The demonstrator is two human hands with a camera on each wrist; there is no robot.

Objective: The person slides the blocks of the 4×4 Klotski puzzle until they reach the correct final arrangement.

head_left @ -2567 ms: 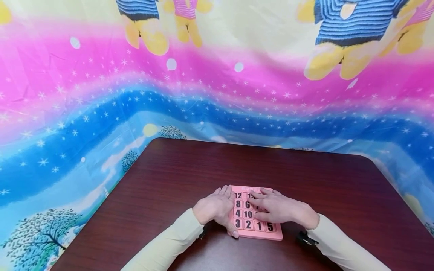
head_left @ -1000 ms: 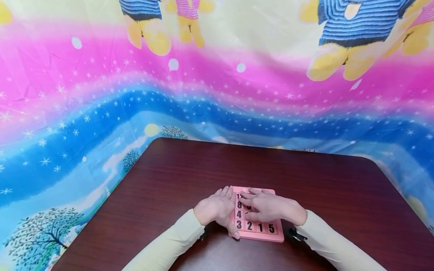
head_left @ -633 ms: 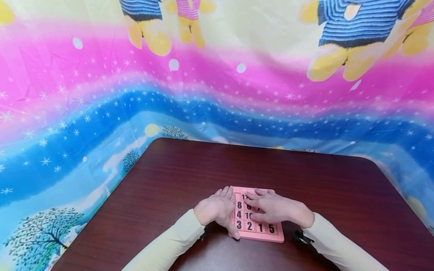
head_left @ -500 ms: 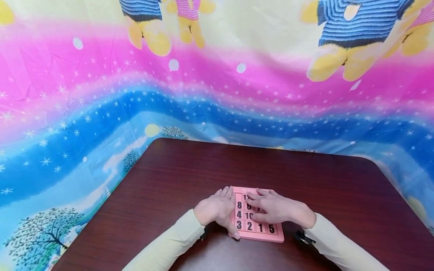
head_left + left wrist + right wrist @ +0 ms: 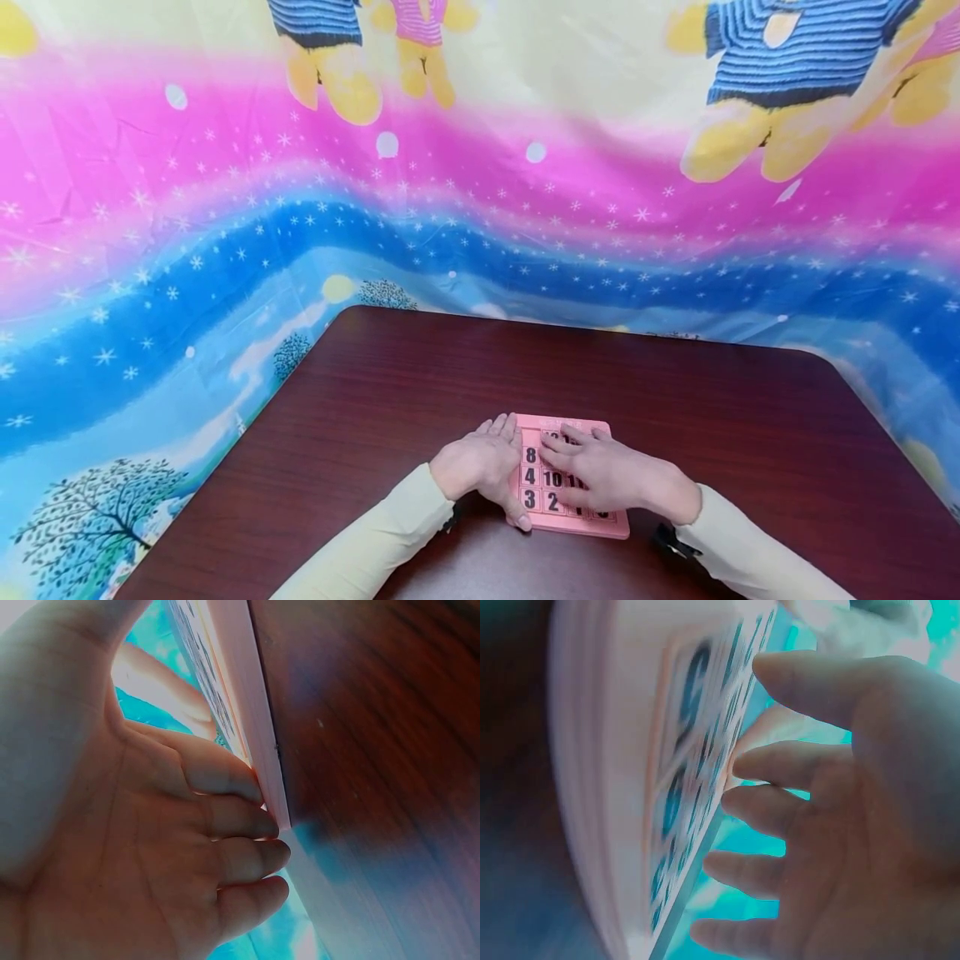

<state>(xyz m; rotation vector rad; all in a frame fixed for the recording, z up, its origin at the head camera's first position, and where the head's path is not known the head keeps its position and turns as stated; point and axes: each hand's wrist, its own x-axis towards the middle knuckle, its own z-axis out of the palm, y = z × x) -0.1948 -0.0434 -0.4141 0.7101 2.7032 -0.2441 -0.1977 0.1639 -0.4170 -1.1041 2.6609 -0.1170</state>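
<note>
A pink sliding number puzzle (image 5: 531, 477) with black numerals lies flat on the dark wooden table. My left hand (image 5: 480, 462) rests along its left side, fingers extended and thumb at the near left corner. In the left wrist view, those fingertips (image 5: 271, 855) meet the pink side edge (image 5: 259, 712) of the puzzle. Over the number tiles spreads my right hand (image 5: 611, 471), its fingers nearly straight and hiding several tiles on the right. The right wrist view has its fingertips (image 5: 742, 799) close over the tile face. A bare slot shows at the top left, above the 8 tile (image 5: 531, 455).
The brown table (image 5: 450, 375) extends around the puzzle, with rounded far corners. Behind it hangs a cloth backdrop (image 5: 480, 183) printed with snowflakes, trees and bears. Black straps (image 5: 677, 543) show at the cuffs of the cream sleeves.
The 12 tile has slid right from the top left corner, leaving a gap there. My right hand went left, then back right and slightly nearer. My left hand keeps its place.
</note>
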